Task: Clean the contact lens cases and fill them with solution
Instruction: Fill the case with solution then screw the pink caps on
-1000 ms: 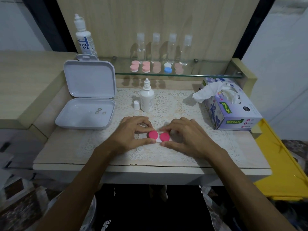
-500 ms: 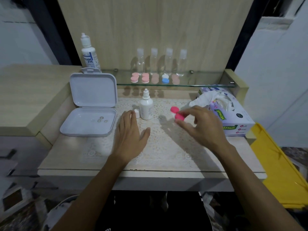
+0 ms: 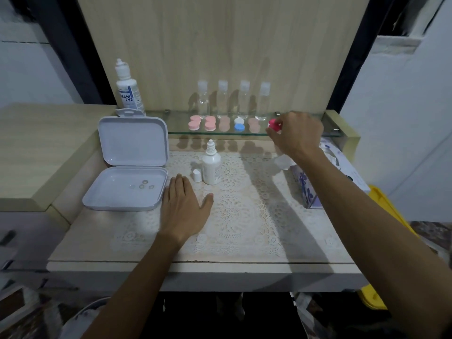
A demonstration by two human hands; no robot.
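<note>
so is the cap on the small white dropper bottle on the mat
No, the small white dropper bottle stands with its nozzle bare, and its cap sits on the lace mat just beside it.

Most of the bright pink lens case (image 3: pixel 273 125) was buried behind the right hand (image 3: pixel 297 134), so only a sliver poked out and I couldn't tell if it sat on the glass shelf (image 3: pixel 244 133) or hung just above it. The fingertips were tucked out of sight too. The tissue box (image 3: pixel 308 192) was mostly covered by the right forearm, print unreadable. The little rings inside the open white box (image 3: pixel 127 187) were too tiny to make out. The big bottle's label (image 3: pixel 127 96) only showed part of its text. The yellow thing (image 3: pixel 389 206) ran under the arm and blurred.
</note>
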